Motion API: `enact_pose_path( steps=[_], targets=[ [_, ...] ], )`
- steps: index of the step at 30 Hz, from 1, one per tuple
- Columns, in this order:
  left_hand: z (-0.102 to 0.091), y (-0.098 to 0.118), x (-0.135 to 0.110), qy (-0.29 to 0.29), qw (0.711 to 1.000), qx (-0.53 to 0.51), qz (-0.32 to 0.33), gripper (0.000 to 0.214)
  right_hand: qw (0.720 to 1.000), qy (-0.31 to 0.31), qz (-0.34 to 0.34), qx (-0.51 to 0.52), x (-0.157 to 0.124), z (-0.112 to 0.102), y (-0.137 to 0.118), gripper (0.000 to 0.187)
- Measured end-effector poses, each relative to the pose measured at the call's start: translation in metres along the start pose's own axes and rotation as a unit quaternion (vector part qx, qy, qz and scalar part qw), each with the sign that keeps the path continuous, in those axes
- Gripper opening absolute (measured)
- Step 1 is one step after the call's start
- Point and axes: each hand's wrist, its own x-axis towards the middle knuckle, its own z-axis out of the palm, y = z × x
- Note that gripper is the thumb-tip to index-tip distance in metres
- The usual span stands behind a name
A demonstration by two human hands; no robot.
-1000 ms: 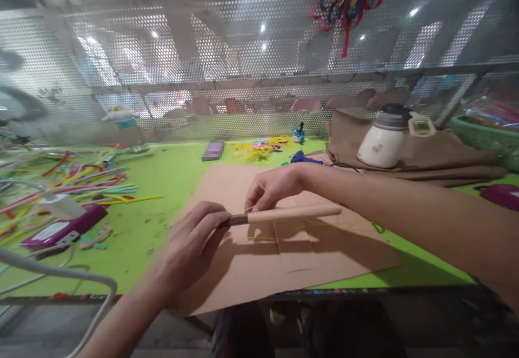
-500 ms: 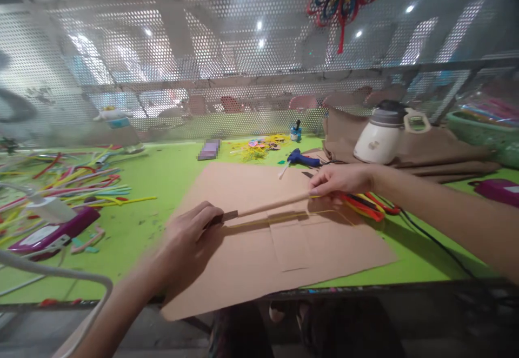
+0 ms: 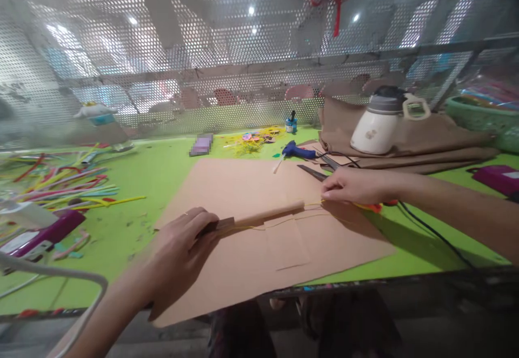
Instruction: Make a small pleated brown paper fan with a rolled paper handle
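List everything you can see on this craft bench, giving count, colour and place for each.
table: one, green, under everything
cardboard: one sheet, tan, centre
stick: one, pale wood with a dark end, across the cardboard
thread: one, yellow, from the stick's tip to the right fingers
glue gun: one, blue, behind the cardboard
scissors: one pair, dark blades, by the right hand
jug: one, white with grey lid, back right
craft strips: many, mixed colours, left
basket: one, green, far right
left hand: grips the stick's dark end
right hand: fingers pinch the thread
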Motion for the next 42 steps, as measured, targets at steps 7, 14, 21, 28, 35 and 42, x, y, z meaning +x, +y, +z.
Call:
enact_pose_path(
  steps=[7,14,21,28,35,42],
  targets=[
    [0.001,0.001,0.001,0.019,0.999,0.016,0.026,0.014,0.963,0.175,-0.021,-0.202,-0.014,0.017,-0.027,0.019],
    [0.0,-0.003,0.002,0.016,0.998,0.032,0.042,0.017,0.916,0.164,-0.152,-0.334,-0.016,0.055,-0.039,0.015],
    [0.0,-0.009,0.004,-0.003,0.999,0.013,0.047,0.023,0.915,0.151,-0.192,-0.321,-0.01,0.054,-0.021,0.018],
    [-0.005,-0.003,0.004,-0.006,0.999,-0.015,0.034,0.024,0.915,0.158,-0.182,-0.324,-0.027,0.035,-0.013,0.021],
    [-0.003,0.005,-0.001,-0.001,0.999,-0.012,0.048,0.024,0.928,0.132,-0.148,-0.315,-0.028,0.048,-0.007,0.02],
    [0.004,-0.006,-0.005,-0.001,0.998,-0.015,0.059,0.025,0.943,0.155,-0.175,-0.238,-0.036,0.035,-0.033,0.013]
  ],
)
